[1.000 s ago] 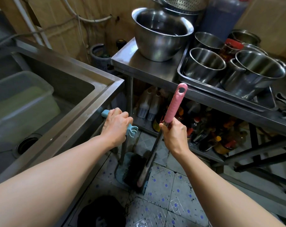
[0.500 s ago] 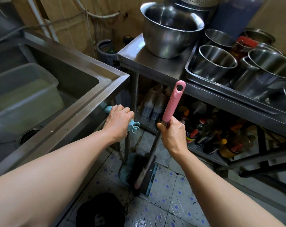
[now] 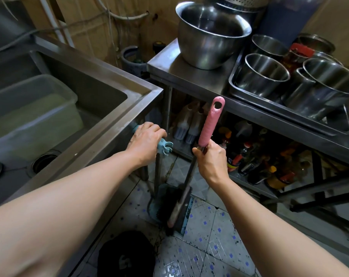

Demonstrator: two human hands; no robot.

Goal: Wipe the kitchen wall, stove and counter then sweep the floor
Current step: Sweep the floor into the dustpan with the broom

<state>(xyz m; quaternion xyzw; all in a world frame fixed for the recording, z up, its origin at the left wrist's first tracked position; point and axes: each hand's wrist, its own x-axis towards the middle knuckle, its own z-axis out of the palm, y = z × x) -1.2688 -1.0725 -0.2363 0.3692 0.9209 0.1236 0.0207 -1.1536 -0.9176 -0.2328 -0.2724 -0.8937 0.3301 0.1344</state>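
Note:
My right hand (image 3: pixel 210 158) grips a broom by its pole just below the pink grip (image 3: pixel 210 124). The broom's dark bristle head (image 3: pixel 178 208) rests low on the tiled floor (image 3: pixel 213 240). My left hand (image 3: pixel 146 139) is closed around the light blue handle (image 3: pixel 165 147) of a dustpan. The blue dustpan's scoop (image 3: pixel 155 206) stands on the floor right beside the broom head, between the sink unit and the steel table.
A steel sink (image 3: pixel 101 108) with a plastic tub (image 3: pixel 29 108) is at the left. A steel table (image 3: pixel 181 72) at the right carries a big bowl (image 3: pixel 211 37) and a tray (image 3: pixel 329 126) of pots. Bottles crowd its lower shelf (image 3: pixel 257 188). A black cap (image 3: pixel 127 254) lies on the floor.
Both hands keep their grip. The view has shifted slightly, and the broom and dustpan have moved a little to the right and toward me over the floor.

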